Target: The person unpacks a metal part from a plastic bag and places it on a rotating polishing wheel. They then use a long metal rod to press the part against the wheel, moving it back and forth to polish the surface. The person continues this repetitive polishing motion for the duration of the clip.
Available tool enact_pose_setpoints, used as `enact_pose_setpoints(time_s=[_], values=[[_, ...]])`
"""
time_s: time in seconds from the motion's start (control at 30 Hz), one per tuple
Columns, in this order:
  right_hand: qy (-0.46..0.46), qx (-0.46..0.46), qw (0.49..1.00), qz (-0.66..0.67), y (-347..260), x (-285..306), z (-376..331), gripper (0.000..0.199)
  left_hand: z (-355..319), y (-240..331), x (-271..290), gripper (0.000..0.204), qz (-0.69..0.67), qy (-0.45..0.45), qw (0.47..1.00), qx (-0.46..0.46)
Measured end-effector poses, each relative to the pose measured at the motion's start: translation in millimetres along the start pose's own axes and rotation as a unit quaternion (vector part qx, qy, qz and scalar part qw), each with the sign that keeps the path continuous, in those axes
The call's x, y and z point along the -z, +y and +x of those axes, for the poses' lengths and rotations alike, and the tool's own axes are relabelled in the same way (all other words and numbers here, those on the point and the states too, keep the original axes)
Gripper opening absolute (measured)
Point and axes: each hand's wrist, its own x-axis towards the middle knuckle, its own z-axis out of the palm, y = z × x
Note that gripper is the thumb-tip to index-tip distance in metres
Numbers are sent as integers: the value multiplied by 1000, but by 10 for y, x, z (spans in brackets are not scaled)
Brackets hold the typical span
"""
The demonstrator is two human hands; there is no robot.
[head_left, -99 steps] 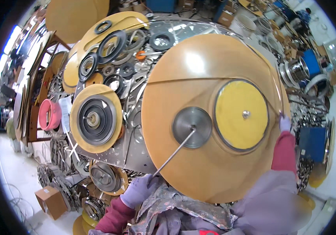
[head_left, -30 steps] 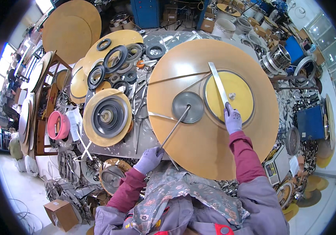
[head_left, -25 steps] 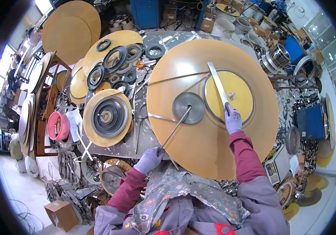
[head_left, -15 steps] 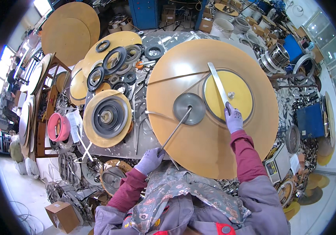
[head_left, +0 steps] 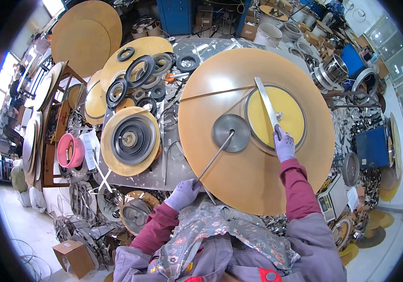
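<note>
A large tan disc lies in front of me with a grey round hub at its middle and a yellow disc set to the right of it. My right hand, gloved, grips the near end of a flat metal ruler that lies across the yellow disc. My left hand, also gloved, holds the near end of a thin metal rod whose far tip rests on the grey hub. A thin metal strip crosses the tan disc's far left part.
To the left a smaller tan disc carries dark metal rings. Several black rings lie on discs farther back. A pink ring hangs at the left. Metal parts, blue cabinets and scales crowd the right side.
Since the earliest frame my right hand came from the disc's right edge onto the ruler over the yellow disc. Over the last second both hands barely moved.
</note>
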Motion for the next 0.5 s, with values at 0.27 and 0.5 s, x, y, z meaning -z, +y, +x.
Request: enact_pose_setpoints(time_s=[0.27, 0.5], values=[[-8, 13, 1000, -26, 12, 17, -26, 35, 22, 90, 130, 36, 24, 4, 1000, 18], [3, 2, 1000, -2, 60, 4, -56, 35, 24, 74, 115, 37, 16, -16, 1000, 19]])
